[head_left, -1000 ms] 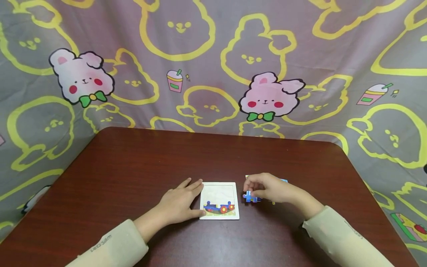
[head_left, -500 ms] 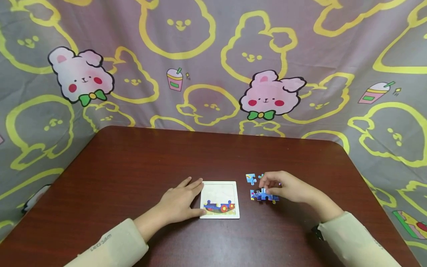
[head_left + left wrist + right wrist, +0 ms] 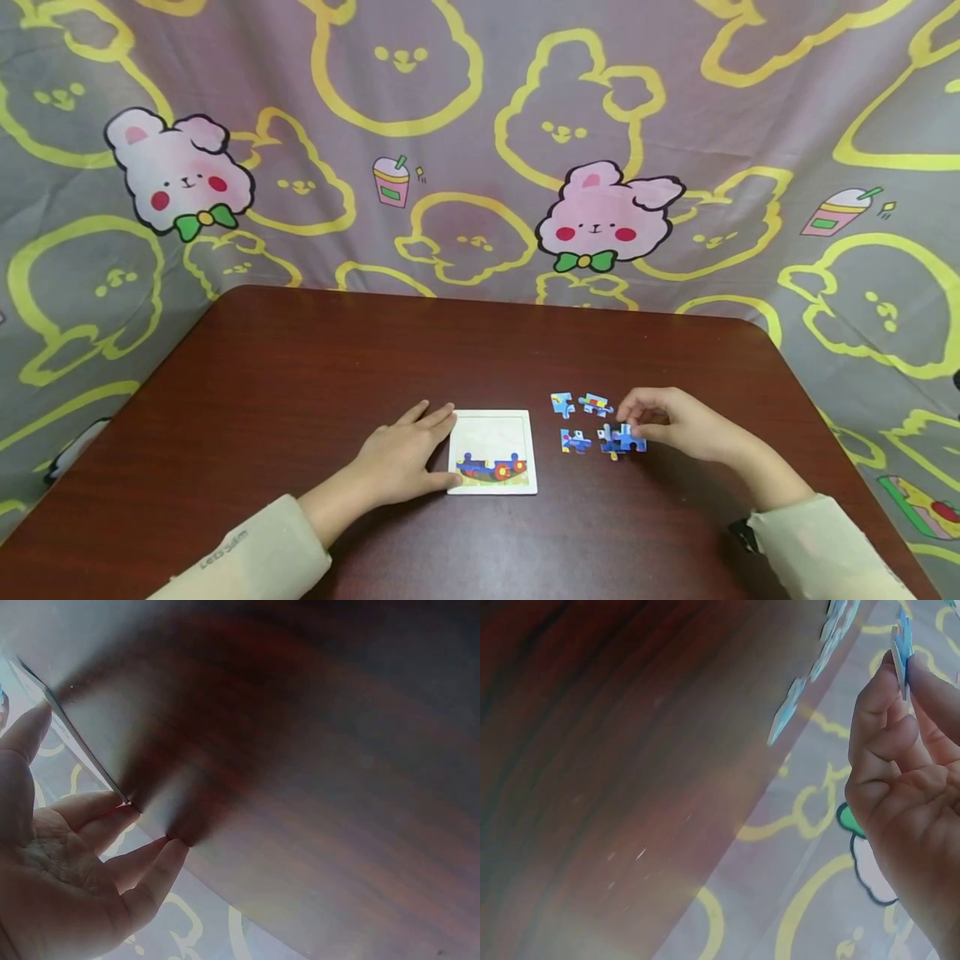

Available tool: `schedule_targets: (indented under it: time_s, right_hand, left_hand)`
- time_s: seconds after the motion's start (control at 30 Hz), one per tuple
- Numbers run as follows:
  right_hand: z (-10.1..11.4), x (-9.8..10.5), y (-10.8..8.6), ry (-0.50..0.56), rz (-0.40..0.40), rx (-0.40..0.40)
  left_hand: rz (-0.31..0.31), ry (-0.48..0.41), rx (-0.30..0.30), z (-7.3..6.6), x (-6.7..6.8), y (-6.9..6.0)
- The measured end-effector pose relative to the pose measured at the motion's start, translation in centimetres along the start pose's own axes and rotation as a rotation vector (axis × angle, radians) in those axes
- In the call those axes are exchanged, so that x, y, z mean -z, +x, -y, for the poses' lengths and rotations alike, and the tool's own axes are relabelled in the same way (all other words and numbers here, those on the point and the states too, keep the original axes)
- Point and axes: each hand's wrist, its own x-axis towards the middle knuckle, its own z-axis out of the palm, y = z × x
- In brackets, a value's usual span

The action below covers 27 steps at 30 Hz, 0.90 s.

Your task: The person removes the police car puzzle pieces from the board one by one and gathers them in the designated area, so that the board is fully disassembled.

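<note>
A square jigsaw tray point(image 3: 491, 433) with a white rim lies flat on the table; joined pieces fill its lower part with a blue and red vehicle picture. My left hand point(image 3: 397, 457) rests along the tray's left side, fingers spread, thumb touching the lower left rim. To the right, my right hand point(image 3: 678, 423) pinches a blue puzzle piece point(image 3: 628, 437) between thumb and fingers. In the right wrist view that puzzle piece point(image 3: 902, 660) appears edge-on, held above the table. Loose puzzle pieces point(image 3: 575, 441) lie just left of this hand, one partly hidden behind the held piece.
The dark red-brown table point(image 3: 360, 358) has rounded back corners. Behind it and at both sides hangs a curtain point(image 3: 465, 108) printed with yellow outlines and pink rabbits. Two more loose puzzle pieces point(image 3: 596, 406) lie farther back, right of the tray.
My right hand has moved right, away from the tray, still pinching the blue piece, which uncovers the loose pieces on the table. The left hand and the tray stay in place.
</note>
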Motion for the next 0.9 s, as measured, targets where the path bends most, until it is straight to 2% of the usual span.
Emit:
schedule_targets:
  time_s: [0.23,0.6,0.9]
  right_hand:
    - [-1.0,0.5,-0.8,-0.009,-0.015,-0.035]
    - [-1.7,0.6,-1.2,0.007,0.050,-0.103]
    - [-1.8,0.4,-1.0,-0.032,0.052,-0.082]
  left_hand:
    - [-0.003,-0.004,0.002,0.1,0.0,0.0]
    - [-0.003,-0.007,-0.001,0.2,-0.1,0.0]
    - [-0.008,-0.005,-0.004,0.2,-0.2,0.0]
